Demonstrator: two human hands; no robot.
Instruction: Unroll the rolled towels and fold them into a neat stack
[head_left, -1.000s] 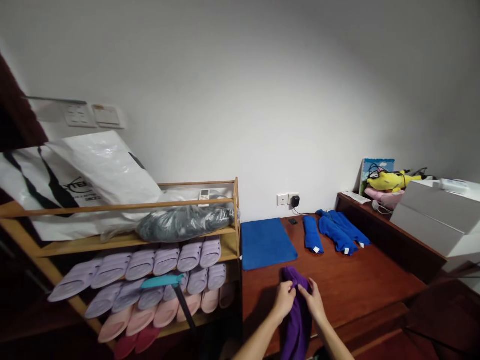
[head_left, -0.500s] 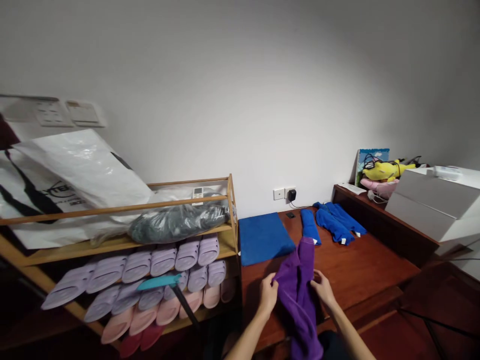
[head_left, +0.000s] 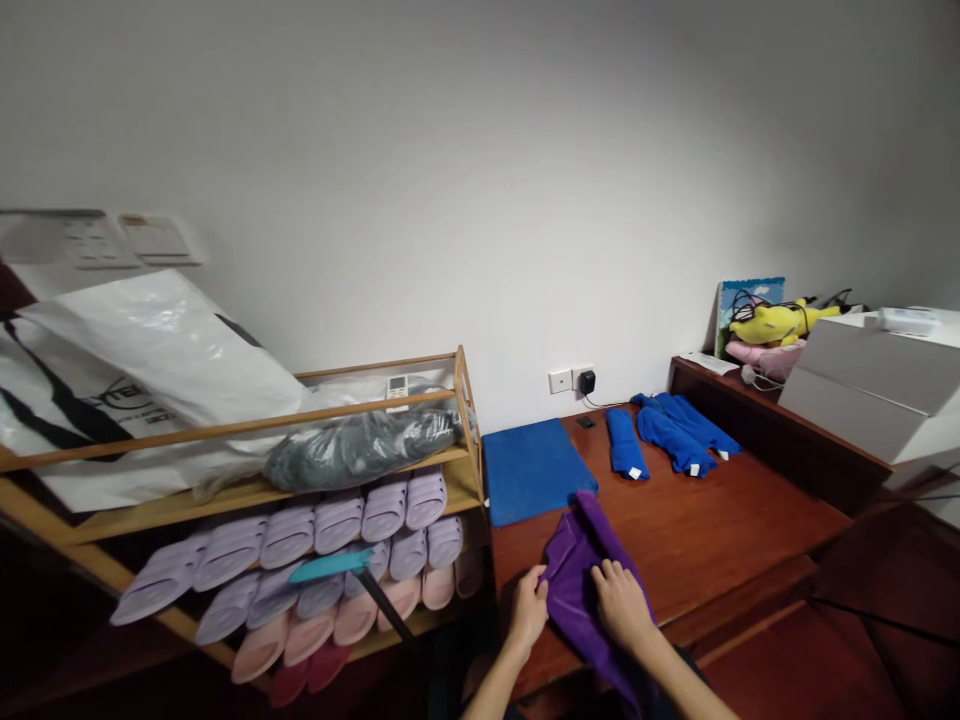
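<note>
A purple towel [head_left: 574,565] lies bunched at the near left part of the brown wooden desk, its upper end pointing away from me and its lower end hanging over the front edge. My left hand [head_left: 529,608] is closed on the towel's left edge, thumb and fingers pinched together. Over the towel's right side lies my right hand [head_left: 621,600], fingers bent down into the fabric; its thumb is hidden. Just beyond the towel is a flat blue cloth [head_left: 534,470]. Farther back are a narrow folded blue cloth [head_left: 626,443] and looser blue cloths [head_left: 681,430] with white tags.
Left of the desk [head_left: 720,530] stands a wooden rack [head_left: 469,458] with several slippers [head_left: 337,520], white bags [head_left: 150,340] and a plastic-wrapped bundle [head_left: 367,445]. On the right, a raised ledge carries a yellow plush toy [head_left: 780,322] and a white drawer box [head_left: 862,375]. A plug [head_left: 586,382] sits in the wall.
My right hand has moved from the purple towel's right edge onto its top. The towel has come down flatter, and its upper end leans left. The view has shifted slightly.
</note>
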